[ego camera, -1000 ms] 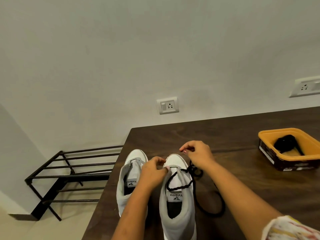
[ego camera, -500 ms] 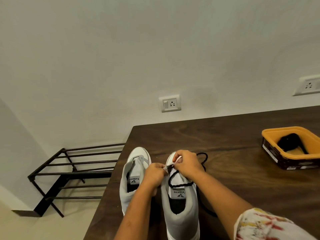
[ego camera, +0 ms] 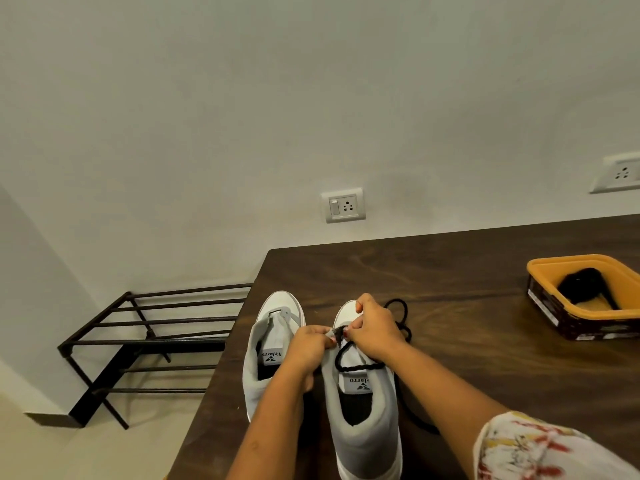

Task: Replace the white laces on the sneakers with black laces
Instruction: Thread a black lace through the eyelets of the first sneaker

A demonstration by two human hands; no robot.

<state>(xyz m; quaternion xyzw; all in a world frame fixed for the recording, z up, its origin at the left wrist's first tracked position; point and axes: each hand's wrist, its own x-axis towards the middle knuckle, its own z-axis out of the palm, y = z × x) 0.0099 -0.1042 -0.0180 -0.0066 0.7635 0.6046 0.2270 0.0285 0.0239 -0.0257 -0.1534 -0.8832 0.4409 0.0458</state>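
Soft, even indoor light, somewhat dim, gives the wall [ego camera: 242,98] a grey-green cast. The dark tabletop [ego camera: 467,271] shows a faint sheen toward its far edge. Deep shadow fills the gap between the left sneaker [ego camera: 277,306] and the right sneaker [ego camera: 367,441]. Wide-angle distortion tilts the tabletop's far edge and splays the rack [ego camera: 156,341]; the sleeve [ego camera: 536,448] over the tabletop's near edge is smeared

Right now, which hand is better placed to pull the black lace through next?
Right, probably. The right hand pinches the lace over the sneaker, and the slack lies on that side. The left hand pinches the sneaker's edge.
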